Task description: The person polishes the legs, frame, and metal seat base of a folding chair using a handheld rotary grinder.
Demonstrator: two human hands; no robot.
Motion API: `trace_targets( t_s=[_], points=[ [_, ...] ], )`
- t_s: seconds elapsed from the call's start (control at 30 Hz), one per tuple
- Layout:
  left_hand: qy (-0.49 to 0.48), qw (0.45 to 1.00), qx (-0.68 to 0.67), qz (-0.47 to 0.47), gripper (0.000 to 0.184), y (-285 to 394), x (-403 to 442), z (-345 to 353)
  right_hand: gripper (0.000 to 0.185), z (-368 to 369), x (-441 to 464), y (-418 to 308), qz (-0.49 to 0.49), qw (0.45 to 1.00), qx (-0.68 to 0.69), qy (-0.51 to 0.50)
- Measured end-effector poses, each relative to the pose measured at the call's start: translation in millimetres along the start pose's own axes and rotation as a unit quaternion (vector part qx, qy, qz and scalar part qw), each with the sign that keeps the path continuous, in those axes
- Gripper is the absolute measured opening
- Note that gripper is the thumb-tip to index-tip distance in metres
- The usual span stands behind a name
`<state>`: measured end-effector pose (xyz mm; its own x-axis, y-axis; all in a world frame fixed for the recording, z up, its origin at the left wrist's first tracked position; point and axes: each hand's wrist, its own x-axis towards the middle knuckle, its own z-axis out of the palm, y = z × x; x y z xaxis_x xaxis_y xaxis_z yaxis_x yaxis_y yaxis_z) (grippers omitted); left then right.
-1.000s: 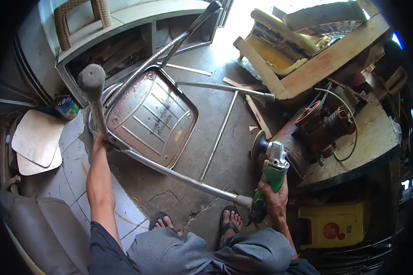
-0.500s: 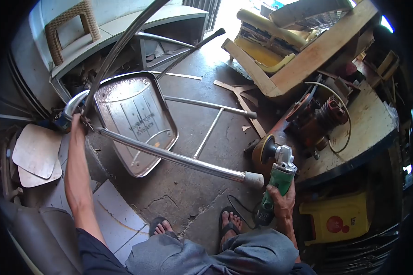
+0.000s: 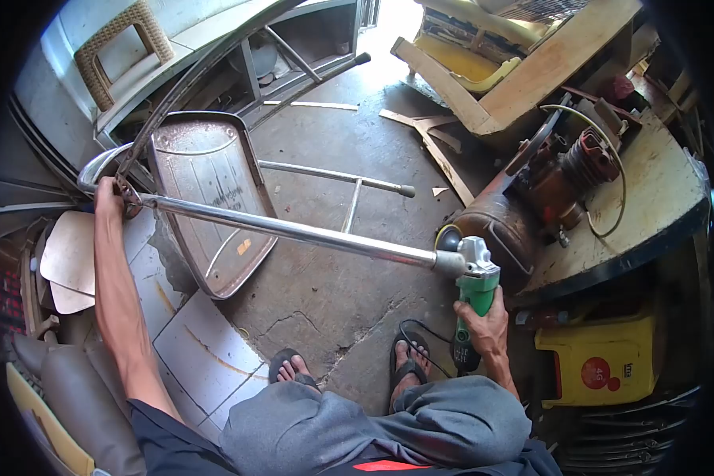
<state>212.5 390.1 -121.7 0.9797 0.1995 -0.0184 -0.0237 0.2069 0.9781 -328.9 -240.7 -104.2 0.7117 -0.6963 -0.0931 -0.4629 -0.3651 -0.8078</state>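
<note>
A metal folding chair frame with a worn seat pan point(image 3: 214, 194) is tilted over the concrete floor. My left hand point(image 3: 109, 198) is closed around its tubing near the hinge at the left. From there a long chrome leg reaches right to a grey rubber foot point(image 3: 450, 263). My right hand point(image 3: 485, 324) grips a green angle grinder point(image 3: 477, 293) by its body. The grinder's silver head is beside the rubber foot, partly overlapped by it, and its round disc point(image 3: 447, 238) shows behind. Whether foot and grinder touch is unclear.
A rusty air compressor point(image 3: 523, 206) stands at the right by a worn board point(image 3: 635, 210). Below it is a yellow plastic stool point(image 3: 603, 361). Broken wooden furniture point(image 3: 555, 71) lies at the upper right, wood strips point(image 3: 444, 163) on the floor. A black cord hangs near my right foot.
The chair has turned and tilted, its seat shifting left and its near leg swinging up to the grinder. My left hand has moved left and up with it, still gripping the frame.
</note>
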Motion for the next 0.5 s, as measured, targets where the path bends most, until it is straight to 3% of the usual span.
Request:
trace_targets(
  t_s=[0.13,0.17,0.27,0.33,0.43,0.47,0.5],
  points=[
    [0.005,0.995,0.005,-0.099,0.01,33,6,-21,0.053,15,13,8,0.018,0.998,-0.04,-0.053],
    [0.057,0.995,-0.02,-0.076,0.012,53,-29,17,0.053,21,19,11,0.021,0.997,-0.039,-0.062],
    [0.043,0.996,-0.029,-0.073,0.015,50,7,-28,0.059,40,28,15,0.022,0.99,-0.072,-0.116],
    [0.099,0.994,-0.041,-0.023,0.013,33,1,-43,0.061,58,37,8,0.027,0.985,-0.092,-0.143],
    [0.173,0.978,-0.108,0.04,0.01,19,-27,-45,0.067,76,53,5,0.026,0.969,-0.163,-0.183],
    [0.143,0.982,-0.117,0.042,0.01,30,-57,-33,0.067,82,55,2,0.01,0.96,-0.204,-0.192],
    [0.18,0.978,-0.082,0.065,0.01,28,-69,-41,0.067,90,64,-3,-0.012,0.951,-0.241,-0.195]
  ],
)
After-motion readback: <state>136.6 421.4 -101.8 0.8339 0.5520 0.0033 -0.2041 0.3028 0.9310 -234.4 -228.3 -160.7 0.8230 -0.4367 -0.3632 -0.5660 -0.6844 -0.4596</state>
